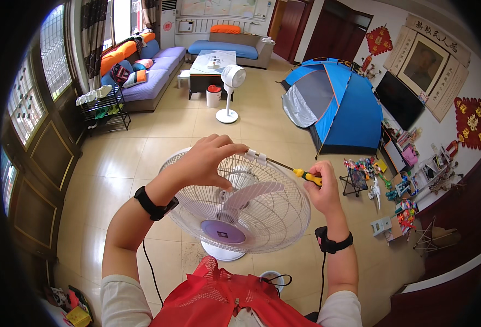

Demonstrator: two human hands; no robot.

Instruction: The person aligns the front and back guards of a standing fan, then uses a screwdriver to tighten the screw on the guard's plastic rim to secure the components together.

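Note:
A white standing fan with a wire guard stands right in front of me, its pale blades and purple centre cap facing up toward me. My left hand grips the guard's upper rim, thumb on the near side and fingertips beside a white clip. In my right hand is a screwdriver with a yellow and black handle. Its shaft points left, and the tip meets the clip; whether it sits in a screw is too small to tell.
A second white fan stands farther off, near a bin with a red lid and a low table. To the right are a blue tent and scattered toys. A shoe rack and sofa line the left.

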